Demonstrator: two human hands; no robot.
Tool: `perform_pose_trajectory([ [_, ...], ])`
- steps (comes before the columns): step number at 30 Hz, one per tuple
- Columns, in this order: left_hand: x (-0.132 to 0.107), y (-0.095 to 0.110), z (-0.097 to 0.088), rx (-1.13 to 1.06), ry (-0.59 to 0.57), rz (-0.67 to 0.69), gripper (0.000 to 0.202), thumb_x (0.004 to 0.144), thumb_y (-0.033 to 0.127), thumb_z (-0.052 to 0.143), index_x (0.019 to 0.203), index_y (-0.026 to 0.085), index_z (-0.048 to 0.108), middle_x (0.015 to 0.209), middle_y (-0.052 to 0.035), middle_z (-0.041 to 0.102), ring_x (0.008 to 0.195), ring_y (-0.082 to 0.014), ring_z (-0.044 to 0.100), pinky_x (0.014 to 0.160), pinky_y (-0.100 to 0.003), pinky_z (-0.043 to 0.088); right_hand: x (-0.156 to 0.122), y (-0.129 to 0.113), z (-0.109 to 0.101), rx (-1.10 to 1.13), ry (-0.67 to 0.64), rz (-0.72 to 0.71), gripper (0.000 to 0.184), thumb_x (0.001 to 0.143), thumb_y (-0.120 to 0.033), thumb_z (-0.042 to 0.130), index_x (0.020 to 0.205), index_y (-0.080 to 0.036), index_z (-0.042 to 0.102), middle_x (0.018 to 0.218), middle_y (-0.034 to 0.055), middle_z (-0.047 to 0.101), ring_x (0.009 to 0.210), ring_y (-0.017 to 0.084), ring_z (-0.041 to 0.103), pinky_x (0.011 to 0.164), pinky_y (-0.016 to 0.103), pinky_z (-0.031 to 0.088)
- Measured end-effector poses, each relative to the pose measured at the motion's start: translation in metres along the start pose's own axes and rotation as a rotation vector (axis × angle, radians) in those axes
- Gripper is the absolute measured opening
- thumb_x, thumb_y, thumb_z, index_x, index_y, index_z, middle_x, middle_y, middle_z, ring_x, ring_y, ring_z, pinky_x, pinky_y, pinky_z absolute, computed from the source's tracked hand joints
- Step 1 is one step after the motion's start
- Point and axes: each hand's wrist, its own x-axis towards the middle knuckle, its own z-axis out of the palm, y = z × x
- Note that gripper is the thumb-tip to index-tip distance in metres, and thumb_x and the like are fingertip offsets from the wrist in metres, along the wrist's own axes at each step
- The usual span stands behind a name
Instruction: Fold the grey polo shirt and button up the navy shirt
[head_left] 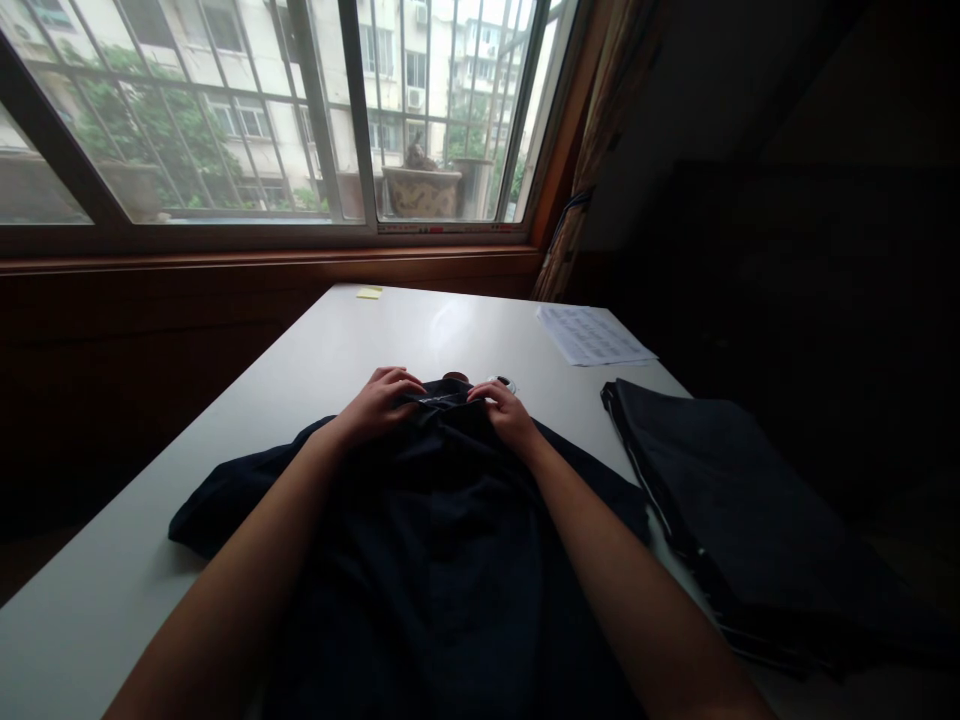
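A dark navy shirt [442, 540] lies spread on the white table, its collar end away from me and its sleeves out to both sides. My left hand [381, 400] grips the left side of the collar [442, 392], fingers bent over the cloth. On the collar's right side, my right hand [504, 412] pinches the fabric between thumb and fingers. Just beyond the collar sit a small reddish-brown round object [455, 378] and a small round object with a dark centre [502, 383], both partly hidden.
A stack of dark folded cloth [735, 490] lies along the right edge of the white table [285, 370]. Printed papers [592, 335] rest at the far right corner, and a yellow note pad [369, 293] at the far left. Behind stand a barred window [367, 120] and a tied curtain [577, 200].
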Motion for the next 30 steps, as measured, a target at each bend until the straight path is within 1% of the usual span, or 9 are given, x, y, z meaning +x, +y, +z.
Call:
perform_pose_trajectory([
  [2,0.005,0.014,0.004,0.027,-0.041,0.079,0.024,0.088,0.030,0.061,0.111,0.029,0.069,0.116,-0.0052,0.067,0.125,-0.0276,0.047,0.106,-0.045,0.039,0.000,-0.002,-0.001,0.016,0.008,-0.020,0.019,0.083,-0.017,0.052,0.086,-0.025,0.069,0.105,0.0042,0.064,0.106,0.021,0.059,0.094,0.038,0.050],
  [4,0.008,0.022,0.012,0.032,-0.078,0.104,0.023,0.089,0.028,0.059,0.109,0.028,0.070,0.109,-0.0061,0.069,0.115,-0.0260,0.054,0.101,-0.043,0.042,-0.001,-0.004,-0.001,0.028,0.024,-0.018,0.018,0.083,-0.017,0.053,0.085,-0.025,0.068,0.107,0.0040,0.065,0.108,0.021,0.059,0.097,0.039,0.049],
  [7,0.008,0.020,0.026,0.009,-0.068,0.060,0.018,0.090,0.027,0.057,0.101,0.025,0.072,0.095,-0.0051,0.071,0.093,-0.0217,0.062,0.101,-0.045,0.041,-0.002,-0.003,0.000,0.040,0.061,0.029,0.016,0.083,-0.021,0.055,0.091,-0.025,0.068,0.109,0.0041,0.065,0.106,0.021,0.061,0.095,0.038,0.051],
  [9,0.007,0.013,0.031,-0.035,-0.042,0.001,0.017,0.090,0.029,0.057,0.095,0.023,0.072,0.091,-0.0044,0.071,0.088,-0.0206,0.062,0.103,-0.046,0.038,-0.003,-0.001,0.001,0.038,0.089,0.073,0.020,0.084,-0.023,0.056,0.101,-0.025,0.066,0.109,0.0044,0.066,0.098,0.020,0.063,0.089,0.038,0.053],
  [13,0.005,0.003,0.031,-0.146,-0.034,-0.142,0.020,0.087,0.037,0.060,0.090,0.021,0.072,0.093,-0.0062,0.071,0.093,-0.0236,0.060,0.096,-0.043,0.043,-0.005,0.002,0.003,0.037,0.160,0.164,0.045,0.082,-0.027,0.063,0.126,-0.027,0.050,0.105,0.0034,0.071,0.080,0.018,0.064,0.081,0.039,0.054],
  [19,0.005,0.005,0.028,-0.185,-0.070,-0.183,0.021,0.085,0.040,0.061,0.088,0.022,0.072,0.092,-0.0054,0.071,0.095,-0.0244,0.062,0.098,-0.044,0.044,-0.005,0.001,0.002,0.028,0.216,0.258,0.048,0.079,-0.034,0.067,0.122,-0.025,0.047,0.100,0.0035,0.073,0.076,0.018,0.065,0.078,0.037,0.054],
  [22,0.002,0.007,0.028,-0.224,-0.016,-0.204,0.019,0.085,0.037,0.061,0.093,0.023,0.071,0.096,-0.0056,0.071,0.099,-0.0252,0.061,0.097,-0.044,0.046,-0.005,0.001,0.002,0.005,0.227,0.268,0.045,0.079,-0.033,0.066,0.119,-0.025,0.049,0.102,0.0039,0.073,0.077,0.018,0.066,0.078,0.038,0.054],
  [26,-0.001,0.004,0.025,-0.354,0.111,-0.227,0.028,0.086,0.025,0.056,0.113,0.023,0.062,0.100,-0.0052,0.069,0.097,-0.0219,0.064,0.091,-0.040,0.051,-0.005,0.003,0.001,0.016,0.241,0.264,0.040,0.080,-0.029,0.062,0.118,-0.025,0.050,0.103,0.0041,0.074,0.081,0.019,0.066,0.078,0.037,0.054],
  [30,-0.003,-0.001,0.017,-0.269,0.197,-0.188,0.035,0.085,0.016,0.049,0.118,0.022,0.060,0.107,-0.0058,0.064,0.097,-0.0193,0.063,0.093,-0.038,0.050,-0.004,0.004,0.000,0.004,0.249,0.251,0.035,0.078,-0.023,0.058,0.113,-0.024,0.054,0.102,0.0040,0.074,0.082,0.019,0.066,0.079,0.036,0.053],
])
